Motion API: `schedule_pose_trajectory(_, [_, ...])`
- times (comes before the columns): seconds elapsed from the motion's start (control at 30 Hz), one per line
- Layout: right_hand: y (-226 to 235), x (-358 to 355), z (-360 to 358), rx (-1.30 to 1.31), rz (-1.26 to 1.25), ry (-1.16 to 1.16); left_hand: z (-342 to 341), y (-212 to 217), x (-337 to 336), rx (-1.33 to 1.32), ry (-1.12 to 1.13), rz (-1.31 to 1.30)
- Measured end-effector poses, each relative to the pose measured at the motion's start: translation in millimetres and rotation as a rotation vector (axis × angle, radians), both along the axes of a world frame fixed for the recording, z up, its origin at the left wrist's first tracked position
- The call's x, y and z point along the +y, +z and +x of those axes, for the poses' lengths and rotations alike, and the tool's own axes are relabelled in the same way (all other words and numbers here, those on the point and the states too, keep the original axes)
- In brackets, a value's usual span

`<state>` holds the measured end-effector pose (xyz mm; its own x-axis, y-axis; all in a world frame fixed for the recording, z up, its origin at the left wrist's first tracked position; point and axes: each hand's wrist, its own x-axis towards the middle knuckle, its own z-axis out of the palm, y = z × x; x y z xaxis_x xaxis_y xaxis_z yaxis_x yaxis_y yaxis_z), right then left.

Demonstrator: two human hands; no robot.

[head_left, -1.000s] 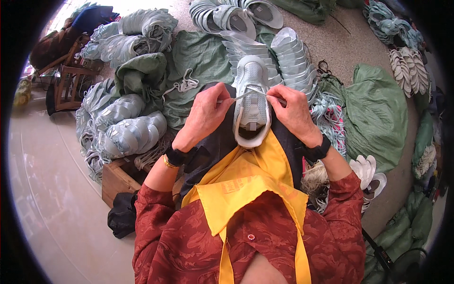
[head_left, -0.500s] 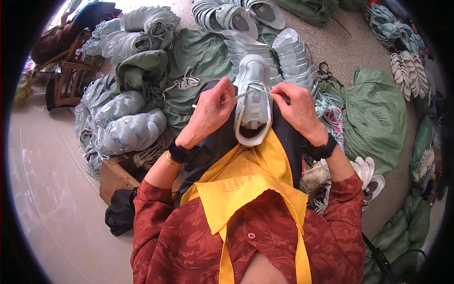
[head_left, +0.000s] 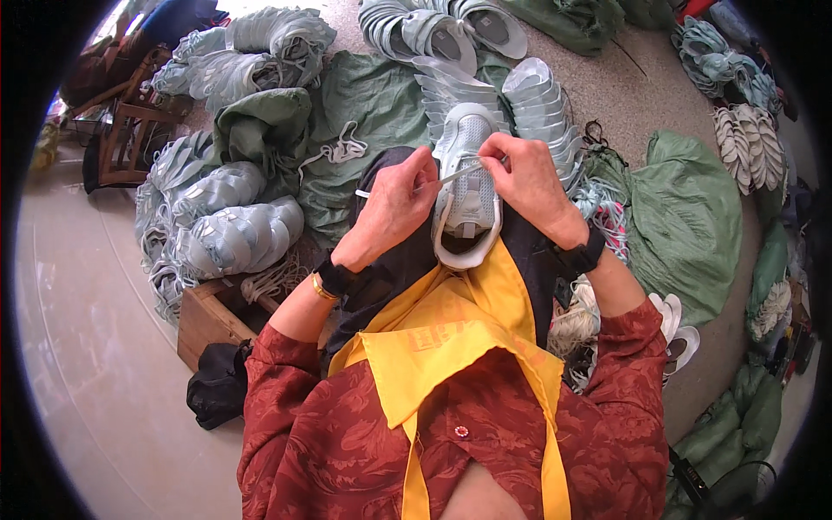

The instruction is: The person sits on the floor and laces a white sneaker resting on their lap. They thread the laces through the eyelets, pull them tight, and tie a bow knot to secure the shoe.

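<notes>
A pale grey-blue shoe upper (head_left: 470,213) lies across my lap, toe end away from me and collar toward me. A light flat shoelace (head_left: 454,176) crosses its throat. My left hand (head_left: 395,201) pinches the lace beside the upper's left edge, and a loose end pokes out to the left of the fingers. Over the right side of the throat, my right hand (head_left: 534,185) is closed, thumb and forefinger pinching the lace near the eyelets. Its fingertips cover part of the upper, so the exact eyelet is hidden. Under the upper is a yellow apron (head_left: 451,321).
Stacked uppers (head_left: 247,234) lie at the left, with more stacks (head_left: 542,113) beyond my knees. A green sack (head_left: 685,225) sits at the right. Loose laces (head_left: 345,149) rest on green cloth. A wooden box (head_left: 212,321) stands by my left elbow, near a black bag (head_left: 217,386).
My right hand has moved left and slightly up, over the upper's throat. The stretch of lace between my hands is shorter. My left hand stays close to the same place.
</notes>
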<state>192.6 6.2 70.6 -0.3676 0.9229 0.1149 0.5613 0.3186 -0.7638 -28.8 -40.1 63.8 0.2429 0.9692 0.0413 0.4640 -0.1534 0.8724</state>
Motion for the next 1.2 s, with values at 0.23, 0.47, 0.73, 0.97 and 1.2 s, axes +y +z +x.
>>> schedule_pose_trajectory(0.23, [-6,8,-10,-0.204,0.231,0.112,1,-7,-1,-0.019,0.039,0.009])
schedule_pose_trajectory(0.47, [-17,18,-15,-0.370,0.370,0.292,1,-10,1,-0.055,0.053,0.013])
schedule_pose_trajectory(0.73, [-22,22,-7,-0.314,0.565,0.384,-1,-1,3,0.021,-0.037,0.011])
schedule_pose_trajectory(0.97, [-3,3,23,-0.385,0.509,0.389,-6,2,1,0.213,-0.090,0.170])
schedule_pose_trajectory(1.2, [-6,-13,39,-0.398,0.457,0.354,-11,-3,1,0.270,-0.118,0.234])
